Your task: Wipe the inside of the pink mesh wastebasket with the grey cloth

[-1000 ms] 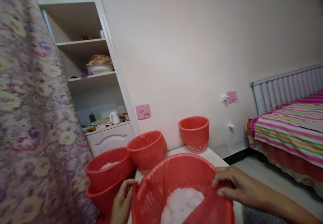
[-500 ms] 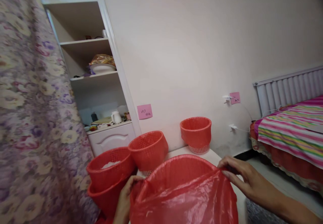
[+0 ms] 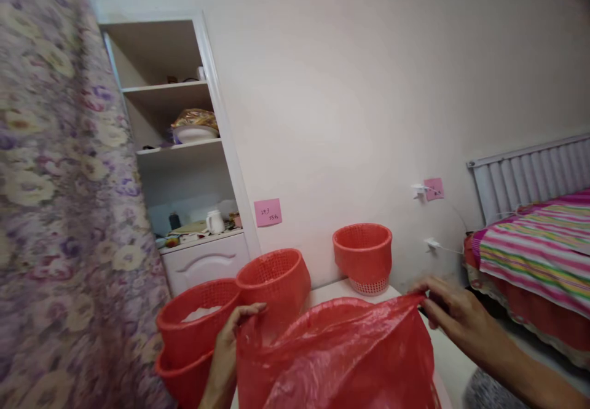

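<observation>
A thin red plastic bag [image 3: 341, 360] is stretched wide in front of me, low in the view. My left hand [image 3: 230, 350] grips its left edge with the fingers curled over it. My right hand [image 3: 454, 317] pinches the bag's right top corner and is slightly blurred. The bag hides the basket it lined and the white stuff inside. Two stacked red baskets [image 3: 193, 335], the upper one holding something white, stand just left of my left hand.
Another red basket [image 3: 276, 283] leans behind the bag, and a third red basket [image 3: 364, 255] stands on a white table [image 3: 332, 289] by the wall. Floral curtain [image 3: 55, 212] at left, white shelf unit [image 3: 184, 169] behind, striped bed [image 3: 539, 249] at right.
Both hands have lifted the red bag up out of the near basket. The white stuff visible a second ago is now covered. The view has tilted upward a little.
</observation>
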The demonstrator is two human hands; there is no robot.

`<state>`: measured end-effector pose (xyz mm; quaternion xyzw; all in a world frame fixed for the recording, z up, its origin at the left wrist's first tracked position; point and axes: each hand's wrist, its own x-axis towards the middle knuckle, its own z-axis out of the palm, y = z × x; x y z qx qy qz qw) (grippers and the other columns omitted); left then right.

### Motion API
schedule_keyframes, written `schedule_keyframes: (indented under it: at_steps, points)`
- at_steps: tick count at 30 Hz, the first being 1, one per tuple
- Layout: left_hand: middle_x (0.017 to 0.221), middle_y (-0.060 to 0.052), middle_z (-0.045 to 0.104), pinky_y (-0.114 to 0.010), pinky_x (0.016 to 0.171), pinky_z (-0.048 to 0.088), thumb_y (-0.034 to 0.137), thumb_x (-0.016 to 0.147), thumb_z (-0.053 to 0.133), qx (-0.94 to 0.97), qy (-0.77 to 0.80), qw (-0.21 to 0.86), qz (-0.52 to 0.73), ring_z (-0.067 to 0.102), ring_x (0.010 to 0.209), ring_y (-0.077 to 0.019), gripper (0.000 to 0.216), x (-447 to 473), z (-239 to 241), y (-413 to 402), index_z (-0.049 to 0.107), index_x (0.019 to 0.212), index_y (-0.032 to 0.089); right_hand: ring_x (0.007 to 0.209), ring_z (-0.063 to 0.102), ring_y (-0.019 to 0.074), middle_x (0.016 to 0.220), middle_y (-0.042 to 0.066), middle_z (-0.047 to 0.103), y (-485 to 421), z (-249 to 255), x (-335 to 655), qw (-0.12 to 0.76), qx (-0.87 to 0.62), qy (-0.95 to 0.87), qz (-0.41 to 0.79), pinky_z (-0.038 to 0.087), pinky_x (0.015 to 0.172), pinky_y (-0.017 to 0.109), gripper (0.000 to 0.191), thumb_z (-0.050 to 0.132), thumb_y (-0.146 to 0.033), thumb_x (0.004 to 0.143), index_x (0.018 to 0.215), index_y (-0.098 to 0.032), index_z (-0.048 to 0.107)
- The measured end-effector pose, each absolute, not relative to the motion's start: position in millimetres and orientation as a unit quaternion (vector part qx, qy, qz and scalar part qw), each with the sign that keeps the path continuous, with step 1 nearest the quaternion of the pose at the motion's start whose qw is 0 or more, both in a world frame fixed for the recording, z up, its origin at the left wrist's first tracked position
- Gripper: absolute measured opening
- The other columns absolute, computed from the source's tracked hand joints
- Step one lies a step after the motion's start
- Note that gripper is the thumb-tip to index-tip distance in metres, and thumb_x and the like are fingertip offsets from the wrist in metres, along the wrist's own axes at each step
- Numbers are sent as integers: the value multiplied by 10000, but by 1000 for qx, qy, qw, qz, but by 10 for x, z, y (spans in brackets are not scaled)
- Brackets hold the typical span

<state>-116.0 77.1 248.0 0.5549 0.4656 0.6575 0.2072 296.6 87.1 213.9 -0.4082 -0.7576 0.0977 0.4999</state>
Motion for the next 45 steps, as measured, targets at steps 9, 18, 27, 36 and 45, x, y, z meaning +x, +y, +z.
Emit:
schedule_keyframes:
  at_steps: [9,18,27,36,45]
  points:
    - [1054,-9,749,-281,809,543,262,558,809,442,372,344,740,663,997,-218,236,-1237,2691,764,663,737,214,970,614,177,968,25,645,698,2293,2802,573,-303,-759,60,482,839,282,187,414,-236,970,927,-255,595]
    - [814,-13,756,-197,793,561,205,575,784,355,288,399,795,675,829,-139,185,-1431,2837,821,727,744,157,903,648,260,891,75,673,702,1920,3207,600,-325,-720,123,533,768,327,226,479,-383,941,904,-258,663]
    - [603,44,599,-213,530,424,502,599,788,533,499,361,580,533,553,-115,361,-1449,3000,1067,629,670,185,599,538,163,809,45,659,1210,2261,3119,490,-486,-682,242,417,529,272,474,439,-630,895,853,-204,644]
    - [550,-7,657,-253,522,353,251,561,743,676,574,347,304,552,517,-182,182,-1344,3127,1200,693,714,166,622,577,158,665,4,670,2139,2353,2312,290,-405,-819,285,367,546,244,230,674,-394,738,714,-166,693]
    - [546,54,572,-221,532,307,263,528,733,676,526,299,420,446,493,-99,199,-1452,3181,1366,651,683,170,670,544,156,698,8,612,2340,2442,2514,472,-375,-740,298,407,637,272,278,613,-444,706,728,-167,613]
